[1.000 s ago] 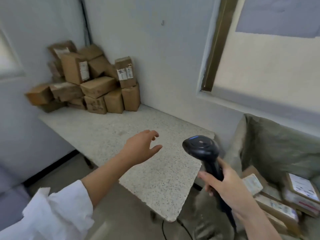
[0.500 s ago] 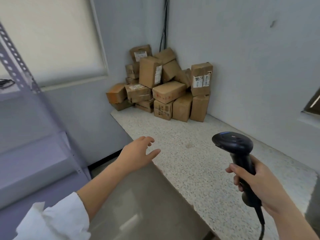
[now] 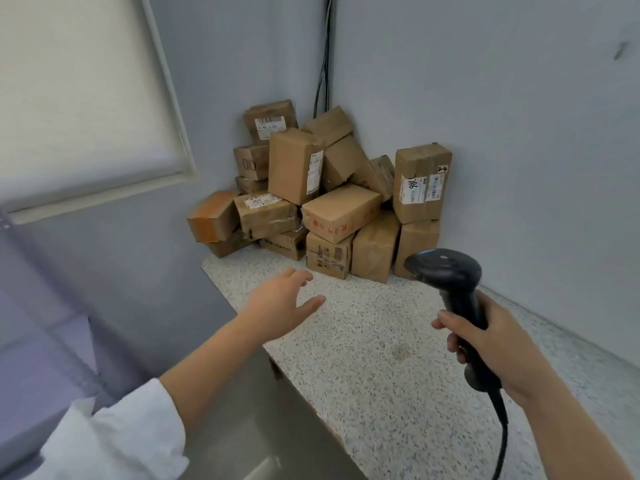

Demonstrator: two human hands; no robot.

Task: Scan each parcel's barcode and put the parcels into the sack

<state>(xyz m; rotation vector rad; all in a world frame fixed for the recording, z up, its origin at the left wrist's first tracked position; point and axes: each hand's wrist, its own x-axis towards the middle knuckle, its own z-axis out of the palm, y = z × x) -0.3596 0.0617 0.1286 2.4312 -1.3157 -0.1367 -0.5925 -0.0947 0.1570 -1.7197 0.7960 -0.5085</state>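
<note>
- the left hand (image 3: 281,306) hovers in the middle of the frame, over the near left edge of the speckled stone table (image 3: 381,382); its fingers are spread and loosely bent, the thumb sticks out to the right, and it holds nothing and touches nothing.
- a rolled-up white sleeve (image 3: 114,441) covers the left arm at the lower left of the frame.
- the right hand (image 3: 502,351), at the right of the frame, grips the handle of a black handheld barcode scanner (image 3: 446,275), fingers wrapped round it; the scanner head rises above the hand and faces toward the boxes.
- the scanner's black cord (image 3: 503,441) hangs from the handle's base and runs off the bottom edge.
- the parcels (image 3: 341,211), brown cardboard boxes, are heaped at the far end of the table in the corner of the grey walls, upper centre of the frame, well apart from both hands.
- at the right of the heap an upright box with white barcode labels (image 3: 420,183) stands on top of another box, against the wall.
- a tall box with a label on its side (image 3: 294,166) stands near the middle of the heap; behind it, top left, a box with a white label on its face (image 3: 269,122) leans on the wall.
- at the left end a box with orange tape (image 3: 212,216) overhangs the table edge.
- dark cables (image 3: 323,64) run down the wall corner behind the heap.
- a pale roller blind (image 3: 76,91) fills the upper left of the frame.
</note>
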